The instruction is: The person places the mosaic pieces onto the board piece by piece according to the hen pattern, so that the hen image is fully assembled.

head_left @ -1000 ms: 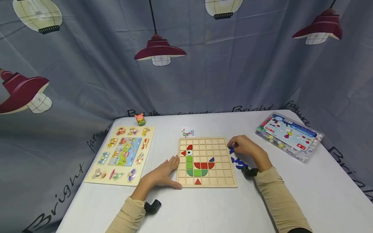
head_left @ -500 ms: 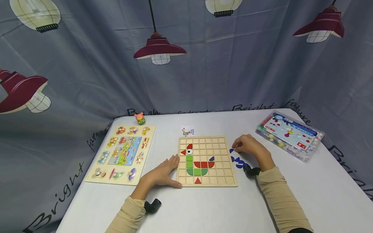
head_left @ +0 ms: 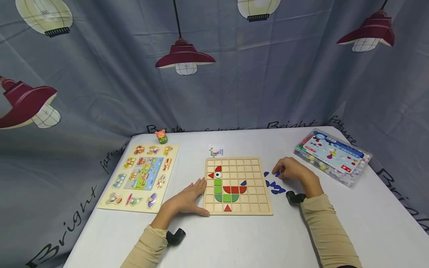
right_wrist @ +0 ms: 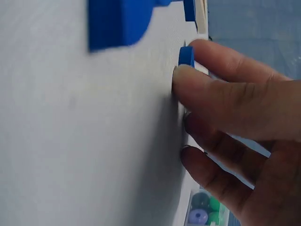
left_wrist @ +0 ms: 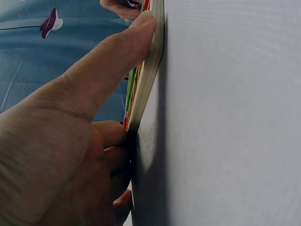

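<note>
My left hand [head_left: 188, 198] rests against the left edge of a square wooden grid board [head_left: 253, 198], fingers straight and thumb at its near corner. In the left wrist view the thumb [left_wrist: 110, 63] touches the board's side. On the grid, red, green, white and blue pieces make a bird-like figure, with a red triangle [head_left: 227, 208] near the front edge. Right of the board, my right hand [head_left: 292, 170] pinches a small blue piece [right_wrist: 186, 55] between thumb and index finger, at the tabletop. Several other blue pieces [head_left: 275, 191] lie close by; one blue piece [head_left: 266, 174] sits apart.
A small pattern card [head_left: 216, 151] lies behind the board. To the left is a wooden picture puzzle [head_left: 110, 186], with a pink-and-green figurine [head_left: 161, 136] behind it. A clear box of beads [head_left: 333, 156] stands at the back right of the white table [head_left: 248, 242].
My right hand has moved right, away from the board, drawing one blue piece apart from the piece that stays by the board's edge. My left hand has not moved.
</note>
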Demonstrator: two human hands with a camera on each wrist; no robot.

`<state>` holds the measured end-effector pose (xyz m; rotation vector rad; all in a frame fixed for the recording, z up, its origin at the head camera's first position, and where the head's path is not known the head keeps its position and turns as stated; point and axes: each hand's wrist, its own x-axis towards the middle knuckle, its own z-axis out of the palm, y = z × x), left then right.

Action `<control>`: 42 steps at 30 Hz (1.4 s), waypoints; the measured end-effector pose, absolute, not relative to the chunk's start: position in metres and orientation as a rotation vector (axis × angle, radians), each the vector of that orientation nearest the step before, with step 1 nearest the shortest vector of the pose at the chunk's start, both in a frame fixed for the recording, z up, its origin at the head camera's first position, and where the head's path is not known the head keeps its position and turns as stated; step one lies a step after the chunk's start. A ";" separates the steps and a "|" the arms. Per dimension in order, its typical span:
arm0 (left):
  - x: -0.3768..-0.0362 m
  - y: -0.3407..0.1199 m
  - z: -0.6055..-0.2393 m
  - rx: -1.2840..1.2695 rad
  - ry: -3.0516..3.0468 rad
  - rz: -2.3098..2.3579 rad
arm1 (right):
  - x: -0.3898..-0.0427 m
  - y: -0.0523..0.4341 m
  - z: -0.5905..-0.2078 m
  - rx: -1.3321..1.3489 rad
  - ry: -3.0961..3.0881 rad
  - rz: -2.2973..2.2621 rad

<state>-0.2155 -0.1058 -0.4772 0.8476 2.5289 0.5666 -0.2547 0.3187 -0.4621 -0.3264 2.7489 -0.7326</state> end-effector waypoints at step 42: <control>-0.218 -0.107 -0.479 0.857 2.524 0.560 | -0.272 0.267 -0.441 -0.542 2.820 -0.671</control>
